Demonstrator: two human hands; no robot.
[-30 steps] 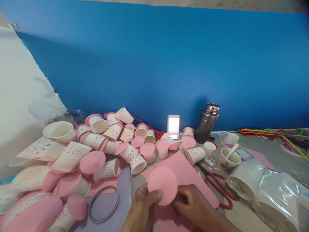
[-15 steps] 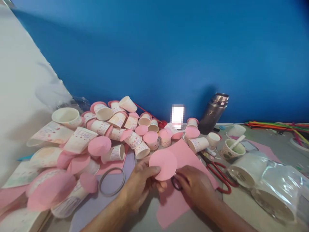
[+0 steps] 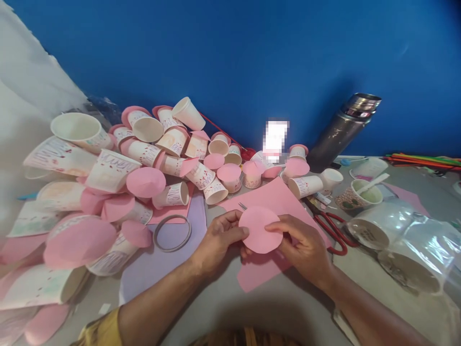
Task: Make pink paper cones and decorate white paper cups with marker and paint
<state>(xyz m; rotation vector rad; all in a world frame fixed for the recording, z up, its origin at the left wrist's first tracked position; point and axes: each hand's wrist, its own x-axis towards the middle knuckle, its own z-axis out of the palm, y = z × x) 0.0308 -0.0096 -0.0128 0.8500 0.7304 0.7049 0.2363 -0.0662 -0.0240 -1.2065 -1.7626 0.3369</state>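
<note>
A pink paper circle (image 3: 260, 230) is pinched at both sides, above a larger pink paper sheet (image 3: 298, 206). My left hand (image 3: 223, 240) grips its left edge, thumb on top and fingers underneath. At the right edge, my right hand (image 3: 306, 250) holds it the same way, thumb over the paper. A small metal tip, like that of scissors (image 3: 242, 205), pokes out behind the circle's upper left edge; the rest is hidden. Beyond my hands lie small paper cups with pink paper circles and cones on them, among them one upright cup (image 3: 252, 179).
Piled cups (image 3: 115, 168) cover the left side. A grey ring (image 3: 154, 235) rests on lilac paper (image 3: 144, 269). To the right lie red-handled scissors (image 3: 333, 230), a patterned cup (image 3: 355, 197) and bagged cups (image 3: 414, 250). A dark flask (image 3: 334, 139) leans near the blue wall.
My right hand has let go of the small dark-handled scissors and now holds the circle's right edge. The circle sits farther right in view. The camera has tilted down.
</note>
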